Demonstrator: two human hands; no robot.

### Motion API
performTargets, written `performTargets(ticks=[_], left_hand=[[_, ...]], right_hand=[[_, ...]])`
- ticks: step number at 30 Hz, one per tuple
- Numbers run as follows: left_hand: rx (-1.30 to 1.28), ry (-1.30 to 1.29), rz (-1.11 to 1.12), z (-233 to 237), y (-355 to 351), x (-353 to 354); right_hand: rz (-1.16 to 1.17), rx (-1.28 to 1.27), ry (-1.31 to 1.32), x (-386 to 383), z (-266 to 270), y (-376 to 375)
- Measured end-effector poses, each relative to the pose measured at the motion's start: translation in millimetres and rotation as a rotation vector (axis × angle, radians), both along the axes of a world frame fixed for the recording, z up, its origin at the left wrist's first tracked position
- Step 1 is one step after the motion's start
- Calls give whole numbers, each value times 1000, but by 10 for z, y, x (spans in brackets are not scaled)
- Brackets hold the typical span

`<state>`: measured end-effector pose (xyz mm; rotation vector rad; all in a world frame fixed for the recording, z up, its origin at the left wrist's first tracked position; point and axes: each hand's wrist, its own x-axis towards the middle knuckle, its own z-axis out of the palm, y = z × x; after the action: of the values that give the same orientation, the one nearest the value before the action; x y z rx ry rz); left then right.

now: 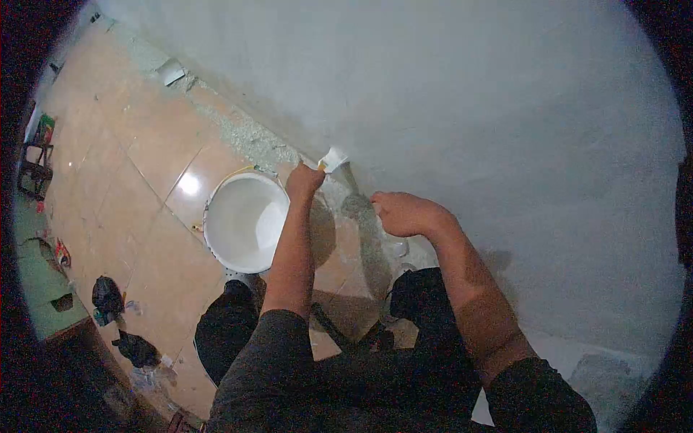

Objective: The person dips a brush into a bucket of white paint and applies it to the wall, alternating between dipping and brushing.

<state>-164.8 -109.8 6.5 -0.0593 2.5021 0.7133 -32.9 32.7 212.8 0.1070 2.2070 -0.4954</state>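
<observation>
My left hand (304,182) is closed around the yellow handle of a scraper; its pale blade (334,159) is at the foot of the grey wall (462,94). To its right, my right hand (408,214) has its fingers closed close to the wall, and what they hold, if anything, is too small to make out. Grey crumbly material (356,207) lies on the floor between the two hands. A round white bucket (238,216), with no contents visible, stands to the left of my left forearm.
More pale debris (249,137) runs along the wall's base, with a light flat piece (171,71) farther up. Tiled floor (144,195) extends leftward. Black bags (107,294) and scraps lie at the lower left. A dark rack (35,169) stands at the left edge.
</observation>
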Motion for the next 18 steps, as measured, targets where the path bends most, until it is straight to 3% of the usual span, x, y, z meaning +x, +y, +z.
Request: performTargets(ticks=[4,8,14,18], left_hand=[[-55,-8,24,284,92,232],[-87,33,1,35,164,305],[-39,115,53,253,212,292],[123,271,106,303,-49,189]], right_hand=[[36,3,43,22,70,-79],[9,-4,15,31,135,-82],[-8,-14,38,40,97,-53],[0,-39,77,56,10,-40]])
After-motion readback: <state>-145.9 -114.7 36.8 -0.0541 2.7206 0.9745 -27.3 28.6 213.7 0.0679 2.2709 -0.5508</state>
